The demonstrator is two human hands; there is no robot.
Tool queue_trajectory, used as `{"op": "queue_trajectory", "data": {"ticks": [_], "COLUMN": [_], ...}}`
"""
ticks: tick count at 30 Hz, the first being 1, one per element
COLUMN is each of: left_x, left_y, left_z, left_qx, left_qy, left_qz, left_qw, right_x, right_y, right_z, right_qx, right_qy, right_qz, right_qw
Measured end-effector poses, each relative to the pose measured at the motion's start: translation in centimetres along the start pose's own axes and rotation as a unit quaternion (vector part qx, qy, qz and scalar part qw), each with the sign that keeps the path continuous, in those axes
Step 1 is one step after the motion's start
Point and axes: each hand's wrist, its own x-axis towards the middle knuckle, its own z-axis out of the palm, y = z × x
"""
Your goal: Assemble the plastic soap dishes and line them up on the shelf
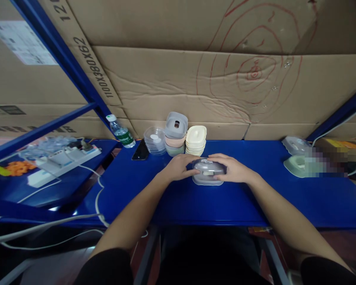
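A grey soap dish with a clear domed lid [208,182] rests on the blue table in front of me. My left hand [180,167] grips its left side, thumb against the front and fingers over the top edge. On the opposite side, my right hand [233,168] is closed around the dish in the same way. A pale piece shows through the lid between my thumbs. Just behind stand a stack of cream trays [196,136], a stack of grey, pink and green dish parts [176,126], and a stack of clear lids [155,140].
Left of the stacks are a black phone [140,150] and a water bottle [121,132]. Two lidded dishes, one grey [296,145] and one green [296,166], sit at the right. A power strip [63,166] and white cables lie far left. Cardboard [166,79] walls the back.
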Motion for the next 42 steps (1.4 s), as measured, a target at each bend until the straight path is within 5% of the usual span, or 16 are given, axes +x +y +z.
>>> {"op": "queue_trajectory", "data": {"ticks": [4, 10, 14, 17, 21, 23, 27, 32, 42], "left_x": [-0.2, 0.2, 0.4, 0.0, -1.3, -2.1, -3.6, -4.6, -5.0], "left_y": [0.2, 2.5, 3.6, 2.9, 0.1, -1.5, -4.5, -7.0, -8.9], "left_z": [0.5, 0.7, 0.1, -0.3, -1.6, -2.9, -6.3, -8.7, -8.0], "left_qx": [0.032, 0.116, 0.16, 0.18, 0.201, 0.212, 0.193, 0.225, 0.25], "left_qy": [0.048, 0.112, 0.067, 0.099, 0.274, 0.365, 0.485, 0.468, 0.412], "left_qz": [0.023, 0.082, 0.118, 0.131, 0.063, -0.041, -0.101, -0.212, -0.299], "left_qw": [0.998, 0.983, 0.978, 0.97, 0.938, 0.906, 0.847, 0.828, 0.824], "right_x": [0.0, 0.0, 0.4, 0.3, 0.3, 0.5, 0.8, 0.8, 0.4], "right_y": [-0.6, -0.6, -0.2, -0.1, -0.4, -0.5, 0.0, 0.7, 1.2], "right_z": [0.1, -0.1, -0.5, -0.7, -0.8, -0.8, -0.3, 0.2, 0.6], "right_qx": [0.049, 0.214, 0.293, 0.337, 0.355, 0.339, 0.323, 0.319, 0.253], "right_qy": [0.149, 0.307, 0.302, 0.276, 0.255, 0.249, 0.245, 0.226, 0.182], "right_qz": [0.048, 0.181, 0.213, 0.174, 0.106, 0.115, 0.135, 0.137, 0.139], "right_qw": [0.986, 0.91, 0.881, 0.883, 0.893, 0.9, 0.904, 0.91, 0.94]}}
